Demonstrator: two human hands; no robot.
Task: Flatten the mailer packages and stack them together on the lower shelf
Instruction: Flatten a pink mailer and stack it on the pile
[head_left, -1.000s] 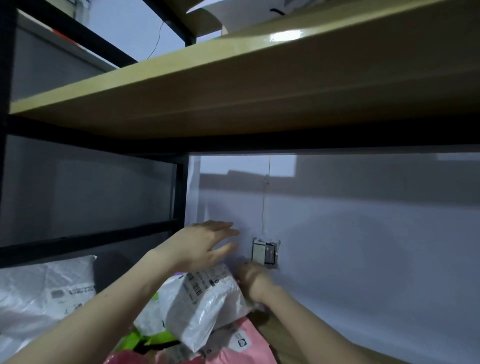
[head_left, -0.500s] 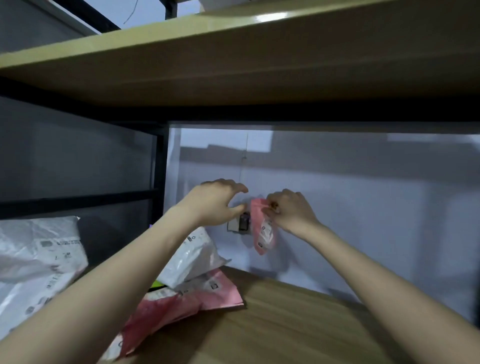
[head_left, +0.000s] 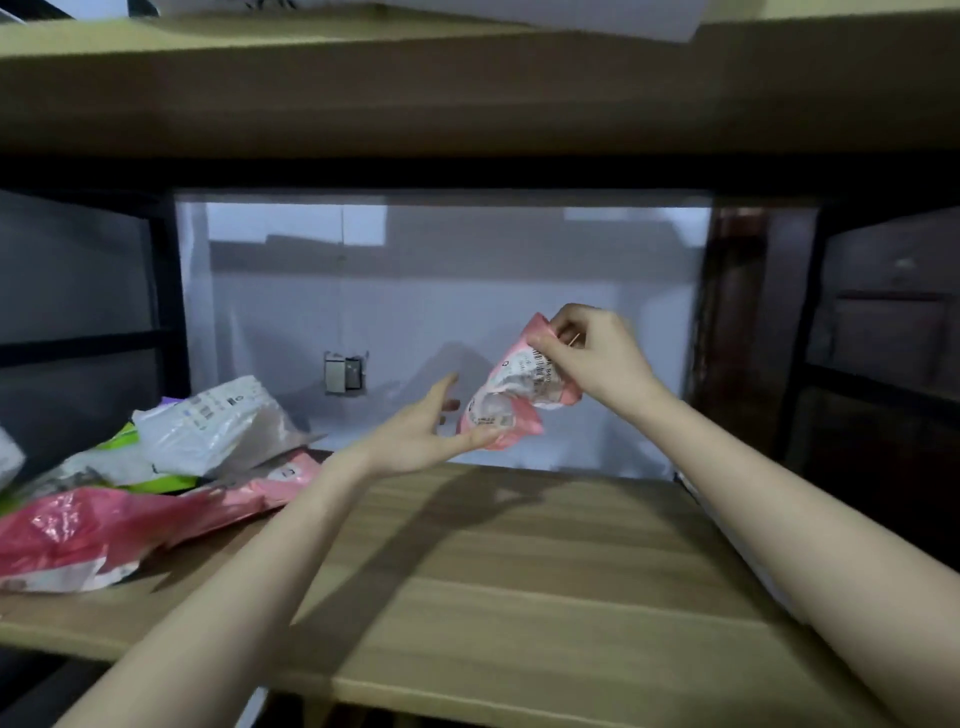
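Above the wooden shelf (head_left: 519, 561), your left hand (head_left: 415, 441) pinched the crumpled pink mailer (head_left: 511, 397) by its lower edge while your right hand (head_left: 597, 358), at two o'clock, gripped its top with curled fingers. The other mailers (head_left: 171, 467) lay piled at nine o'clock, with a wall socket (head_left: 344, 373) behind them.

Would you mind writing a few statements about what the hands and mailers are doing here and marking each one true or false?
1. The right hand pinches the top of the small pink mailer. True.
2. The small pink mailer lies flat on the lower shelf. False: it is crumpled and held in the air above the shelf.
3. The left hand touches the mailer's lower end. True.
4. The pile of mailers sits at the right end of the shelf. False: it sits at the left end.
5. A white mailer rests on top of that pile. True.
6. Both hands rest on the shelf board. False: both are raised above it.
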